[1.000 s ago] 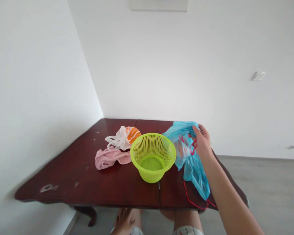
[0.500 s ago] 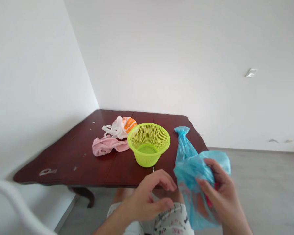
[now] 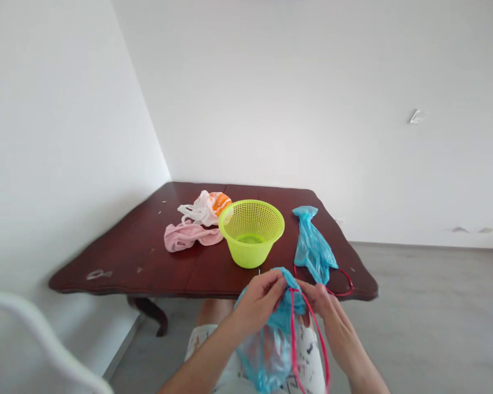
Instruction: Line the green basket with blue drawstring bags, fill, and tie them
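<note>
My left hand [image 3: 258, 298] is pinched closed on the bunched rim of a translucent blue drawstring bag [image 3: 267, 361], which hangs over my patterned shorts [image 3: 199, 336], just off the table's [image 3: 131, 268] near edge. My right hand [image 3: 331, 312] is at the rim's right side; its fingertips are partly hidden, so I can't tell whether they grip. Red drawstring cords [image 3: 293, 334] dangle from the rim between my hands. I judge I'm working at the gathered mouth; the next move seems to call for a steady left pinch while the right fingers find the plastic's edge. A second blue bag [image 3: 312, 241] lies on the table's right, beyond my right hand, and a lime-green plastic basket [image 3: 250, 256] stands left of it.
</note>
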The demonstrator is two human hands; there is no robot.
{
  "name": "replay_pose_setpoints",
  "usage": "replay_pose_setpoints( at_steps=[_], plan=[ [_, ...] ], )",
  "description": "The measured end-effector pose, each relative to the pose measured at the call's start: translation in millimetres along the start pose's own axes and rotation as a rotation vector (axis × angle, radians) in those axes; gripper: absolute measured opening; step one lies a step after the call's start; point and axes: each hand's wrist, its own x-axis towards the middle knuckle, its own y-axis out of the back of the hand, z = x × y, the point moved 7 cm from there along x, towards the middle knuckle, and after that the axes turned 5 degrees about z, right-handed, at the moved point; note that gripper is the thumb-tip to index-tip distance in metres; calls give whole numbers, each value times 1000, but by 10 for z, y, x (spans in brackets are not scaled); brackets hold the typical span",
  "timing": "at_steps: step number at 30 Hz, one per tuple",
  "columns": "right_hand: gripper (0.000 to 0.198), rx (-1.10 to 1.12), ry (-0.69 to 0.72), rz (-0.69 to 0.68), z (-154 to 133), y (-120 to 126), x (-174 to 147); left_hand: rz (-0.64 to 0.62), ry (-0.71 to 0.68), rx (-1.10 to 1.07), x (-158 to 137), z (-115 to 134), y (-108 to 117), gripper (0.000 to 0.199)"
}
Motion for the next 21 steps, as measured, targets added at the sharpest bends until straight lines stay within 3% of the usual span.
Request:
replay_pose_setpoints(
  at_steps=[3, 8, 12, 16, 21],
  plan=[
    [64, 83, -39, -27, 89, -184, 81, 34, -63, -41, -15, 46, 67, 59],
    [60, 121, 34, 48, 149, -268, 181, 46, -155, -172, -59, -15, 147, 50],
    [52, 116, 59, 117, 132, -259, 194, 56, -114, -190, -68, -138, 229, 56],
    [53, 54, 71, 127, 119, -223, 236, 37, -42, -94, -80, -172, 341, 69],
    [54, 68, 68, 144, 200, -175, 320, -28, -75, 44, -69, -101, 512, 68]
  ],
)
